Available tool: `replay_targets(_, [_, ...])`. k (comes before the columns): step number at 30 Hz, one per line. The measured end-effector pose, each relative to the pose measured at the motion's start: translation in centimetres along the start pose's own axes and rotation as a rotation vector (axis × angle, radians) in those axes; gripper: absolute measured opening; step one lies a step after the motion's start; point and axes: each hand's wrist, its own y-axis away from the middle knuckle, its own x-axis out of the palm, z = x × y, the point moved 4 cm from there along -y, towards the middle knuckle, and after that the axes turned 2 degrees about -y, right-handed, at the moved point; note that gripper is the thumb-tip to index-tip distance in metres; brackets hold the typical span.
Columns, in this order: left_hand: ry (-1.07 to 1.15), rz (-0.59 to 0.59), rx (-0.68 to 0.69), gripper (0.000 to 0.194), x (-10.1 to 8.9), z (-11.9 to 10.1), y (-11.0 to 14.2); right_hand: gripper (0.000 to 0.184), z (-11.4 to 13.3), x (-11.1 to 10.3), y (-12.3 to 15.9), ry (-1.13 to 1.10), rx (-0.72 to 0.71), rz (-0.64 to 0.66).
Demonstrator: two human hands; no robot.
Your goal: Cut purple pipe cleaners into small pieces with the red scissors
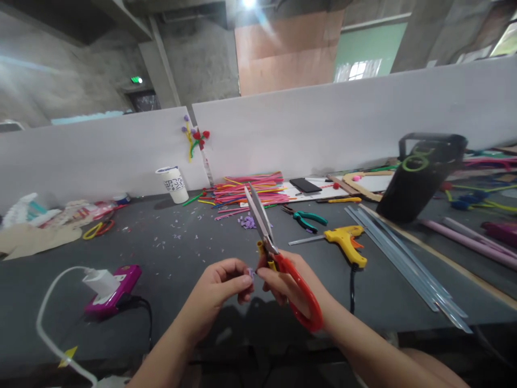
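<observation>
While scissors (pixel 271 247) are gripped in the right hand (pixel 278 281), blades up, a purple scrap (pixel 251 274) is pinched by the left hand (pixel 226 283) beside them, a glue gun (pixel 345 241) laid beyond, pliers (pixel 311 216) farther, coloured sticks (pixel 250 189) heaped behind.

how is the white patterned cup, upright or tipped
Upright: the white patterned cup rests on its base, rim up, on the table.

Scissors (pixel 270 242) are red-handled, blades slightly apart and angled up, held in the right hand (pixel 283 281). Purple bit (pixel 251 274) is pretty tiny, pinched in the left fingers (pixel 237 284).
</observation>
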Motion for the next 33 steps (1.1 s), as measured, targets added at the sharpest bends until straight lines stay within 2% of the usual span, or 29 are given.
replay_targets(3, [-0.065, 0.028, 0.017, 0.008, 0.4, 0.3, -0.2, 0.010, 0.2, 0.0, 0.1, -0.017, 0.001, 0.029])
replay_targets(5, [-0.070, -0.003, 0.025, 0.008, 0.5, 0.3, -0.2, 0.012, 0.1, -0.3, 0.2, 0.053, -0.035, -0.001])
replay_targets(10, [0.046, -0.239, 0.146, 0.008, -0.5, -0.7, 0.0, 0.021, 0.5, -0.8, 0.9, 0.575, -0.271, -0.167])
replay_targets(13, [0.118, -0.351, 0.226, 0.006, -1.2, -1.4, 0.4, 0.026, 0.4, -0.6, 1.3, 0.792, -0.296, -0.189])
replay_targets(15, [0.143, -0.381, 0.269, 0.005, -1.6, -1.7, 0.6, 0.030, 0.3, -0.4, 1.4, 0.877, -0.300, -0.188])
replay_targets(19, [0.185, -0.371, 0.328, 0.008, -2.0, -2.0, 0.8, 0.034, 0.2, -0.1, 1.6, 0.982, -0.306, -0.178])
replay_targets(25, [0.141, -0.336, 0.344, 0.003, -2.0, -2.2, 1.2, 0.035, 0.0, 0.2, 1.5, 1.051, -0.330, -0.174])
replay_targets(33, [0.129, -0.329, 0.355, 0.006, -2.2, -2.1, 1.1, 0.037, -0.1, 0.3, 1.4, 1.090, -0.365, -0.195])
